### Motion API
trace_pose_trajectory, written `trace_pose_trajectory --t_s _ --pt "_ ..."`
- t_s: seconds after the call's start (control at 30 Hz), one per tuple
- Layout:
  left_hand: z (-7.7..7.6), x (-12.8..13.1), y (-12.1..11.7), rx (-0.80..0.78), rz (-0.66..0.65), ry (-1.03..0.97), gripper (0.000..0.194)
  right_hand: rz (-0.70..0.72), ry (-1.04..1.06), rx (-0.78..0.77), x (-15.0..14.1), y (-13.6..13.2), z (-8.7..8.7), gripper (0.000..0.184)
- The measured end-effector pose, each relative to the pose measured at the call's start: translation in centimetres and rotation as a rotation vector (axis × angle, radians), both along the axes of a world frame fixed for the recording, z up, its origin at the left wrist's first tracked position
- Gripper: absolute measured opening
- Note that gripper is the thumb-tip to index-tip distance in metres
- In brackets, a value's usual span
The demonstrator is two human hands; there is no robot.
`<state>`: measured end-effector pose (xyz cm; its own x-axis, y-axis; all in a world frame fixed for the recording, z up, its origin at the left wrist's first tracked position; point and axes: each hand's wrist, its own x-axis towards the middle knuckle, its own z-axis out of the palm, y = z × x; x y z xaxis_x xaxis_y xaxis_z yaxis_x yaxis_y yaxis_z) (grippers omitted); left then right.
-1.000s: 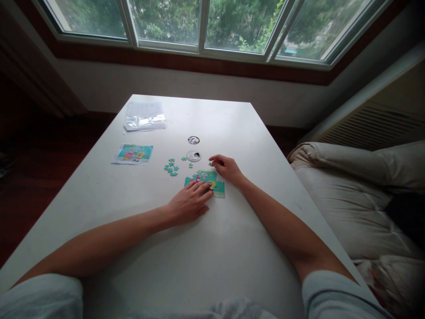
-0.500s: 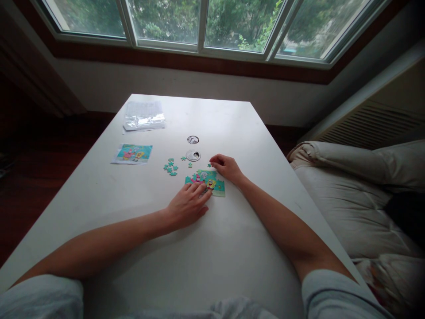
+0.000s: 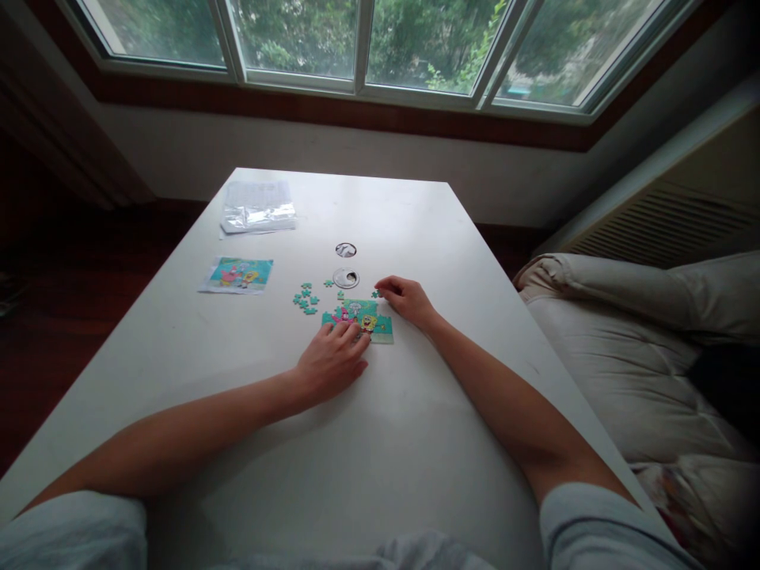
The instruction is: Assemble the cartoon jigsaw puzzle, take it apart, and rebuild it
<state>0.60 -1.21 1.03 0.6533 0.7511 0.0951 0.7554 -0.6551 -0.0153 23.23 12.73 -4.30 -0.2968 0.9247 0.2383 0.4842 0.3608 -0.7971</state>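
A partly joined jigsaw puzzle (image 3: pixel 383 325) with cartoon figures on a blue-green ground lies on the white table. My left hand (image 3: pixel 332 358) rests on its lower left part, fingers stretched out and covering some of it. Just beyond the puzzle's upper right corner, my right hand (image 3: pixel 407 299) pinches a small green puzzle piece (image 3: pixel 375 294) between thumb and fingertips, close to the tabletop. Several loose puzzle pieces (image 3: pixel 305 301) lie in a cluster to the left of the puzzle, and a single loose piece (image 3: pixel 328 283) lies above it.
A picture card (image 3: pixel 241 275) with the same cartoon scene lies at the left of the table (image 3: pixel 380 443). Behind it is a clear plastic bag (image 3: pixel 258 207). A round tin (image 3: pixel 345 278) and a round lid (image 3: pixel 345 250) sit beyond the puzzle. A padded seat (image 3: pixel 606 364) stands at the right.
My left hand has slid the joined puzzle a little to the left and away from me. My right hand stays almost where it was, still pinching the piece.
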Motion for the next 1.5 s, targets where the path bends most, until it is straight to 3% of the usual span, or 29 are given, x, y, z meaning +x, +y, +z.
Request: trace_pose_trajectory --t_s 0.63,1.1,1.3,1.5 --pt "0.1 -0.3 0.4 -0.006 0.004 -0.002 0.035 0.045 -0.132 0.023 0.2 -0.3 0.9 0.018" --pt "-0.1 -0.2 0.4 -0.011 0.004 -0.004 0.036 0.271 -0.217 0.104 1.1 0.0 1.5 0.016" --pt "-0.3 -0.2 0.3 -0.016 -0.007 -0.024 0.041 0.196 -0.13 0.011 1.1 0.1 1.1 0.018" --pt "-0.6 -0.2 0.4 -0.034 -0.12 -0.039 0.044 0.134 -0.093 -0.026 0.3 -0.4 1.1 0.022"
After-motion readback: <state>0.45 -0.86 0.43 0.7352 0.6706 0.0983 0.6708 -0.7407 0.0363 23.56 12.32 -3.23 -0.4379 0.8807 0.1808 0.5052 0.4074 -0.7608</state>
